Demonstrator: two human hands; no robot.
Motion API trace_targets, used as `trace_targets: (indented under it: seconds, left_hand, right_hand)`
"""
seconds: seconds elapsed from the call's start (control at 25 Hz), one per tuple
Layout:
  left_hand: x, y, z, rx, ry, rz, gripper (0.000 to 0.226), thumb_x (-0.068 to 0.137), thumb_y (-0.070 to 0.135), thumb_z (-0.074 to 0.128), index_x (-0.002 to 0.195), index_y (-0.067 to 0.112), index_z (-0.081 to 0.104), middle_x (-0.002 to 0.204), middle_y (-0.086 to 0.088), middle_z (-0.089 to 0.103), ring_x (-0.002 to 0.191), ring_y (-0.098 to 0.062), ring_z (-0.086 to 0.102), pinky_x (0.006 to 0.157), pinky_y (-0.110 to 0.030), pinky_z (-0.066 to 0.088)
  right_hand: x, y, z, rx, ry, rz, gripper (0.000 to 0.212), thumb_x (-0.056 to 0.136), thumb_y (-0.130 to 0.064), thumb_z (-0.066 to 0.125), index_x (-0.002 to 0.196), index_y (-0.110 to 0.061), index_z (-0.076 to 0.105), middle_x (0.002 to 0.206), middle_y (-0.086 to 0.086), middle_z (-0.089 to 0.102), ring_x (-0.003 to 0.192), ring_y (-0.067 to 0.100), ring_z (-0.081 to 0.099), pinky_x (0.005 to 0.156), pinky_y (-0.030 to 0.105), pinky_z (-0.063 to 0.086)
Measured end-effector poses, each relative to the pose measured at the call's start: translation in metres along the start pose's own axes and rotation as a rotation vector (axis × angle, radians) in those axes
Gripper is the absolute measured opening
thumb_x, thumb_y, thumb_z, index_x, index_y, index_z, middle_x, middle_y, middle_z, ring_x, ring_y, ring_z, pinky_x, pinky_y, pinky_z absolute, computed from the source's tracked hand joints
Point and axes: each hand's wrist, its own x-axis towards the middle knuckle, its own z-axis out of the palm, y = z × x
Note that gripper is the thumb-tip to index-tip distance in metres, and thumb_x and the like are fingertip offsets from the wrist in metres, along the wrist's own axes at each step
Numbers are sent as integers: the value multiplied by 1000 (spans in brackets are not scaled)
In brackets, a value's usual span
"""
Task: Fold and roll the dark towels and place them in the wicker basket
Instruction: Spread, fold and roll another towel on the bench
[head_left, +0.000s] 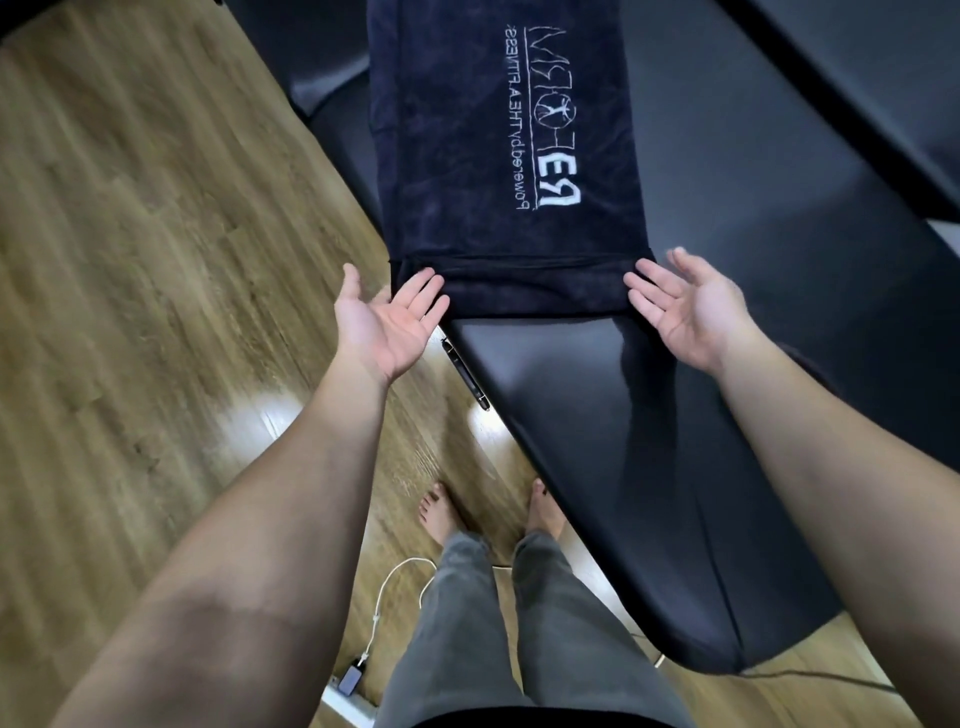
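Observation:
A dark navy towel (467, 156) with white lettering lies flat and lengthwise on a black padded bench (597, 415). Its near hem sits a little past the middle of the bench. My left hand (387, 317) is palm up, fingers straight, with the fingertips at the towel's near left corner. My right hand (685, 306) is palm up too, its fingertips at the near right corner. Neither hand grips the cloth. No wicker basket is in view.
The bench runs diagonally from bottom right to top centre over a wooden floor (130, 260). A dark ledge (857, 78) borders the bench at the top right. A white cable and a charger (353, 680) lie on the floor by my bare feet (441, 514).

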Motion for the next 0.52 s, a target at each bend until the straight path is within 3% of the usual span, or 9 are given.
trace_targets:
  seconds: [0.08, 0.16, 0.2, 0.28, 0.4, 0.52]
  left_hand:
    - [-4, -12, 8, 159, 7, 135, 79, 103, 58, 41, 161, 32, -5, 146, -24, 54, 125, -34, 63, 104, -48, 51]
    - [-8, -32, 14, 538, 11, 348, 71, 107, 46, 43, 161, 37, -1, 155, -15, 45, 132, -20, 57, 108, -41, 49]
    - [-9, -41, 14, 734, -22, 444, 71, 107, 41, 45, 161, 37, -1, 159, -11, 40, 138, -10, 49, 115, -39, 42]
    - [-7, -51, 8, 1103, -139, 537, 74, 104, 46, 48, 161, 42, 0, 166, -2, 27, 142, 7, 31, 122, -30, 27]
    - [-4, -48, -8, 1838, -240, 583, 71, 101, 57, 40, 160, 42, 4, 170, 8, 10, 155, -4, 2, 120, -35, 28]
    - [2, -53, -11, 2345, -216, 744, 73, 103, 59, 32, 163, 25, 10, 171, 3, -1, 157, -18, -11, 124, -39, 22]
  right_hand:
    - [-6, 8, 8, -246, 12, -189, 32, 101, -24, 59, 131, -10, 60, 126, 13, 67, 111, 23, 70, 102, 38, 54]
    - [-14, 18, 10, -692, -47, -432, 31, 98, -31, 63, 123, -14, 69, 127, 7, 68, 114, 3, 65, 110, 28, 47]
    - [-16, 24, 7, -960, -108, -522, 34, 98, -33, 64, 126, -15, 69, 136, 4, 64, 122, -4, 58, 113, 22, 40]
    - [-14, 33, -3, -1448, -233, -634, 45, 101, -38, 59, 142, -19, 58, 157, -2, 44, 146, 4, 35, 120, 26, 26]
    - [-5, 39, -15, -1830, -249, -729, 63, 102, -44, 50, 157, -19, 35, 168, -2, 23, 156, 20, 14, 123, 41, 26]
    - [2, 44, -15, -1973, -187, -798, 71, 100, -43, 54, 160, -17, 26, 169, 1, 20, 156, 28, 14, 121, 45, 28]
